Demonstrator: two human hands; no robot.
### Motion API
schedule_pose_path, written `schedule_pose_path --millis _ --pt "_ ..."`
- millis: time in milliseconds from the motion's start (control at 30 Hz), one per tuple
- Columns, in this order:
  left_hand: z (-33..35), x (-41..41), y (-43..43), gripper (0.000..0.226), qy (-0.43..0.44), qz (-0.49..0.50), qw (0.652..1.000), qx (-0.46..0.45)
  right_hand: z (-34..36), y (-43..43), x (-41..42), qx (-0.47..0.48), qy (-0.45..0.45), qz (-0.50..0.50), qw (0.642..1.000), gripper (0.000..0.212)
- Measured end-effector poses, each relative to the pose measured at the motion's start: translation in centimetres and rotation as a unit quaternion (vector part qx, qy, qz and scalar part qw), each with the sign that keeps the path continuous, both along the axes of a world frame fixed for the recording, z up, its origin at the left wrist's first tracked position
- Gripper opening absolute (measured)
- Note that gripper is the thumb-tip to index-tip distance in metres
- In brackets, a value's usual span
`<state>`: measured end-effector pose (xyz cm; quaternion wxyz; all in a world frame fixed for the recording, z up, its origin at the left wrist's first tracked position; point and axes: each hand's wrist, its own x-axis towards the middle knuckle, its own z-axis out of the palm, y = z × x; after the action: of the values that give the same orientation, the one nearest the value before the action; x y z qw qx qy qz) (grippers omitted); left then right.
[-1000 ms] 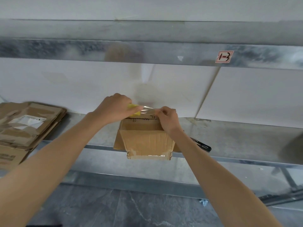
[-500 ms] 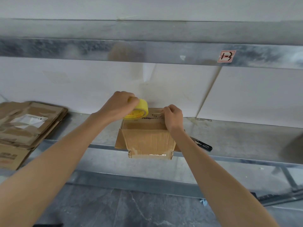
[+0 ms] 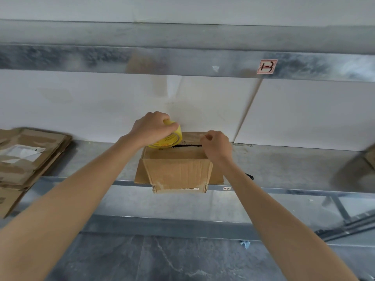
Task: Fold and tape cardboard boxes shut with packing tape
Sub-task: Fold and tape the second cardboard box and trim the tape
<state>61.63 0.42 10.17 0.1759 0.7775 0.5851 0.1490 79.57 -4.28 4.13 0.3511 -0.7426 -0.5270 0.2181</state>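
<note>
- Cardboard box [image 3: 178, 171]: 1.
- Yellow tape roll [image 3: 170, 139]: 1, at the box's upper left corner.
- Hands: 2. Left hand [image 3: 151, 127] is on the roll; right hand [image 3: 217, 146] is at the box's upper right corner.
- Stack of flattened cartons [image 3: 30, 159]: 1, well left of the box; sheets not countable.
- Black-handled tool [image 3: 250, 176]: 1, just right of the box, mostly hidden.
- Labels: 2. Red-bordered label [image 3: 266, 66] is above and right of the box; small white label [image 3: 226, 188] is near its lower right corner.
- Blurred cardboard piece [image 3: 361, 171]: 1, far right of the box.

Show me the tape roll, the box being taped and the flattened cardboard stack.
yellow tape roll [image 3: 169, 139]: head view, its yellow side wall below the fingers.
cardboard box [image 3: 178, 169]: head view, middle of its near face.
flattened cardboard stack [image 3: 48, 138]: head view, bare brown part of the top sheet.
</note>
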Motion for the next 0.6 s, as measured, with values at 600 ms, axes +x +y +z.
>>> schedule_pose_path --millis 600 --pt "-0.8 2.4 -0.1 0.057 0.011 -0.01 1.0 -0.003 -2.0 -1.6 3.9 -0.044 0.38 -0.075 0.921 0.021"
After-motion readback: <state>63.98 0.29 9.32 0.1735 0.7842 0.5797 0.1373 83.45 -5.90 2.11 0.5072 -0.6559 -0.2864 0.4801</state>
